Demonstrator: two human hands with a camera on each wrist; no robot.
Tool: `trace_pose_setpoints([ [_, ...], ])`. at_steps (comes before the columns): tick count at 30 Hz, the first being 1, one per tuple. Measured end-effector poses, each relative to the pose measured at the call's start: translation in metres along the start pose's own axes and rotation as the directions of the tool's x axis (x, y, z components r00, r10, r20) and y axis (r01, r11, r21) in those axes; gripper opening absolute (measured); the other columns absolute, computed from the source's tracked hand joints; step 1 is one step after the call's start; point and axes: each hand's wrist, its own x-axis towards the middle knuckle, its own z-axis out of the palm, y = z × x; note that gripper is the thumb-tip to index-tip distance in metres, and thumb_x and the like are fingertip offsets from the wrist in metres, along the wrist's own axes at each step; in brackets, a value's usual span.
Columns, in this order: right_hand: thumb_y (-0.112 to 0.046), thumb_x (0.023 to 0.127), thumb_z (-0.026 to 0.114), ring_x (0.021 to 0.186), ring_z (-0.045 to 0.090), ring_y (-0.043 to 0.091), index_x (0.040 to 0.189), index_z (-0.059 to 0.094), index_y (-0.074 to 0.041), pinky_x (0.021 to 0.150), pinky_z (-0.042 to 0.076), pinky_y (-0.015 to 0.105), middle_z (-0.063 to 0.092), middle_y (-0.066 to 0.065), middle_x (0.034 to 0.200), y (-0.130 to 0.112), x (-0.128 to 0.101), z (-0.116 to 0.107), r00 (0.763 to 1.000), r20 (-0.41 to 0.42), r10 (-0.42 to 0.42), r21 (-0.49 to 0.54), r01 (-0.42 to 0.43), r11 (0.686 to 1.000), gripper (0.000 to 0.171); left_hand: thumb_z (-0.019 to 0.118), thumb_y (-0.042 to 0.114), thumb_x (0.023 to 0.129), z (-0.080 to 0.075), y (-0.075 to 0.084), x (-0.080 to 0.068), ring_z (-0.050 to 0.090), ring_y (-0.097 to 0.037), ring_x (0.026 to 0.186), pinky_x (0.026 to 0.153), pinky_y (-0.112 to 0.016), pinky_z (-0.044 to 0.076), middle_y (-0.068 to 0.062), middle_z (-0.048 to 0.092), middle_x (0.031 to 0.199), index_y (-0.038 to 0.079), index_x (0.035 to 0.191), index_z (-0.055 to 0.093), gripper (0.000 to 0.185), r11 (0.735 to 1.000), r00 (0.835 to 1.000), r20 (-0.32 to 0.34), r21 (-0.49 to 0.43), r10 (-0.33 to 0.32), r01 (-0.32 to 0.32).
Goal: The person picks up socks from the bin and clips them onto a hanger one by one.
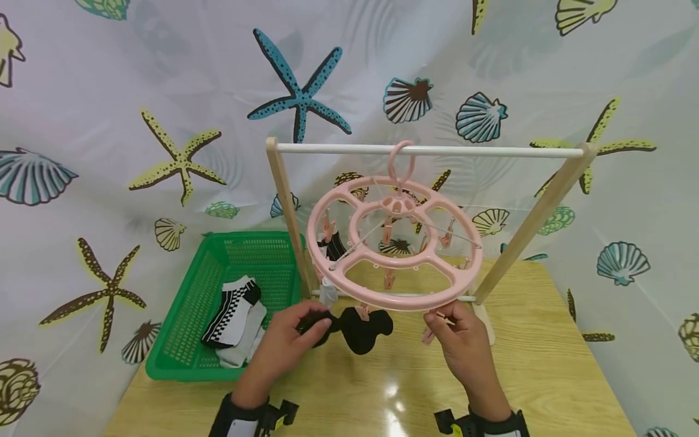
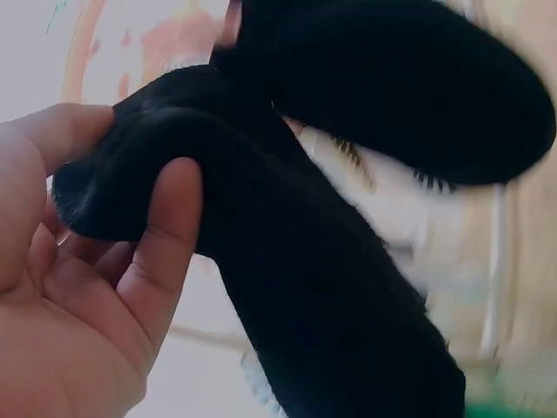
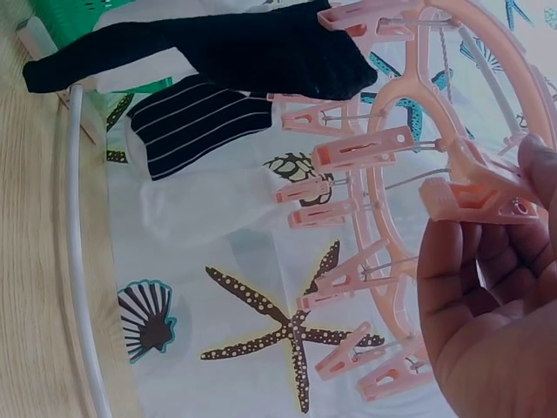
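A round pink clip hanger (image 1: 394,247) hangs by its hook from the white rod (image 1: 426,150) of a wooden rack. A black sock (image 1: 364,331) dangles from a clip at the ring's near edge. My left hand (image 1: 317,321) pinches the left end of this black sock (image 2: 287,244) between thumb and fingers (image 2: 170,235). My right hand (image 1: 443,320) pinches a pink clip (image 1: 430,332) under the ring's near right edge. In the right wrist view the right hand (image 3: 513,187) holds that clip (image 3: 479,187), and the black sock (image 3: 235,52) sits in another clip farther along.
A green basket (image 1: 180,328) at the left holds a checkered sock (image 1: 232,306) and pale socks. A striped dark sock (image 3: 196,122) hangs on the hanger's far left. The rack stands on a wooden table (image 1: 546,376), with a shell-print curtain (image 1: 164,91) behind.
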Motion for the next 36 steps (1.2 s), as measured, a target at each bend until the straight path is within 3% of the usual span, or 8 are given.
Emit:
trace_pose_setpoints([
  [5,0.0,0.088,0.058,0.057,0.06,0.02,0.085,0.057,0.004,0.05,0.048,0.029,0.056,0.013,0.074,-0.002,0.0,0.002,1.0,0.005,-0.02,0.013,0.02,1.0,0.006,0.062,0.026,0.089,0.036,0.01,-0.004,0.059,-0.008,0.087,0.074,-0.029,0.049,0.011,0.064,0.095,0.016,0.1,0.065,0.015,0.994,0.996,0.057,-0.084,0.076,-0.071],
  [8,0.002,0.088,0.057,0.057,0.06,0.02,0.084,0.056,0.004,0.05,0.047,0.028,0.057,0.013,0.072,-0.003,0.0,0.002,1.0,0.004,-0.029,0.019,0.029,0.999,0.005,0.062,0.022,0.089,0.056,0.016,-0.003,0.059,-0.008,0.089,0.076,-0.029,0.048,0.01,0.063,0.096,0.017,0.099,0.063,0.011,0.99,0.991,0.096,-0.115,0.09,-0.079],
  [15,0.003,0.089,0.055,0.059,0.059,0.018,0.078,0.056,0.0,0.049,0.044,0.028,0.059,0.009,0.065,-0.006,-0.002,0.003,1.0,-0.013,-0.002,0.02,0.002,1.0,0.011,0.06,0.006,0.088,0.087,0.041,-0.005,0.059,-0.009,0.082,0.071,-0.027,0.049,-0.003,0.064,0.091,0.005,0.096,0.06,0.008,0.979,0.989,0.103,-0.182,0.107,-0.087],
  [22,0.007,0.09,0.051,0.057,0.059,0.02,0.081,0.056,0.003,0.049,0.047,0.029,0.056,0.016,0.068,0.004,-0.003,0.004,0.997,0.062,-0.047,0.078,0.042,0.996,0.011,0.056,0.005,0.09,0.101,0.055,-0.006,0.056,-0.006,0.072,0.065,-0.021,0.047,-0.006,0.063,0.087,0.003,0.097,0.059,0.008,0.965,0.991,0.063,-0.243,0.114,-0.096],
  [28,0.007,0.089,0.052,0.058,0.059,0.018,0.087,0.058,0.002,0.049,0.048,0.03,0.058,0.014,0.07,0.025,-0.002,0.004,0.994,0.097,-0.056,0.111,0.046,0.993,0.009,0.053,0.007,0.093,0.105,0.06,0.002,0.058,-0.01,0.08,0.068,-0.026,0.048,-0.007,0.064,0.094,0.006,0.101,0.058,0.01,0.946,0.994,0.036,-0.312,0.102,-0.086],
  [33,0.001,0.089,0.056,0.061,0.057,0.015,0.088,0.056,-0.001,0.052,0.048,0.03,0.056,0.007,0.077,0.028,-0.002,0.004,0.991,0.126,-0.04,0.104,0.027,0.994,0.003,0.053,0.006,0.093,0.105,0.063,0.004,0.06,-0.014,0.089,0.072,-0.029,0.049,-0.008,0.064,0.1,0.008,0.104,0.058,0.012,0.923,0.995,0.036,-0.378,0.09,-0.07],
  [36,0.001,0.087,0.059,0.067,0.055,0.013,0.088,0.052,-0.003,0.056,0.049,0.029,0.053,0.008,0.085,0.028,-0.003,0.004,0.988,0.151,-0.035,0.105,0.02,0.994,0.008,0.053,0.006,0.093,0.104,0.062,0.004,0.061,-0.014,0.091,0.074,-0.03,0.05,-0.005,0.064,0.101,0.009,0.103,0.058,0.012,0.918,0.995,0.02,-0.388,0.097,-0.082],
])
